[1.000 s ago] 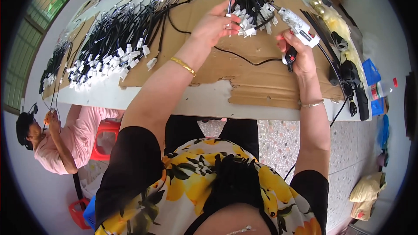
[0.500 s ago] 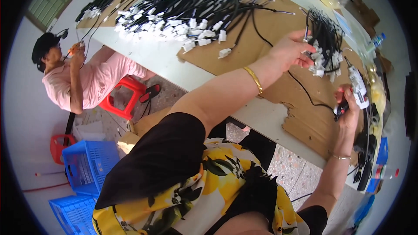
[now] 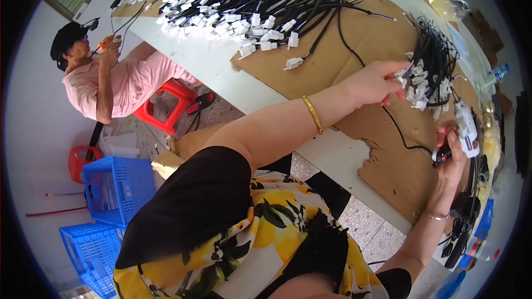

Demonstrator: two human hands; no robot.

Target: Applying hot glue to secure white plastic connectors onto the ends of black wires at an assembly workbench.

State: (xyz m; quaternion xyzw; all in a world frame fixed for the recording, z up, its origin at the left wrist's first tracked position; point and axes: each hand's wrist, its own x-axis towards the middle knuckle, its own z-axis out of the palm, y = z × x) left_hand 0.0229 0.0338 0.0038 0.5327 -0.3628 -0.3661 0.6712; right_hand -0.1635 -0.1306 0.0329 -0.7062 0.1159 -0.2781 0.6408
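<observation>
My left hand [image 3: 377,82] reaches across the brown cardboard sheet [image 3: 382,166] and pinches a white connector at the edge of a bundle of black cables with white plugs [image 3: 431,72]. A gold bangle sits on that wrist. Lower right, my right hand [image 3: 451,160] grips a white and black hand tool [image 3: 464,128] above the cardboard; a black cord [image 3: 402,133] runs from the tool toward the bundle.
A large heap of black cables with white plugs [image 3: 244,0] covers the far side of the white table [image 3: 221,72]. A person in pink [image 3: 105,80] sits at the left by a red stool [image 3: 166,105]. Blue crates [image 3: 111,188] stand on the floor.
The view has swung further left and down. My left hand stays at the cable bundle, and my right hand still holds the tool.
</observation>
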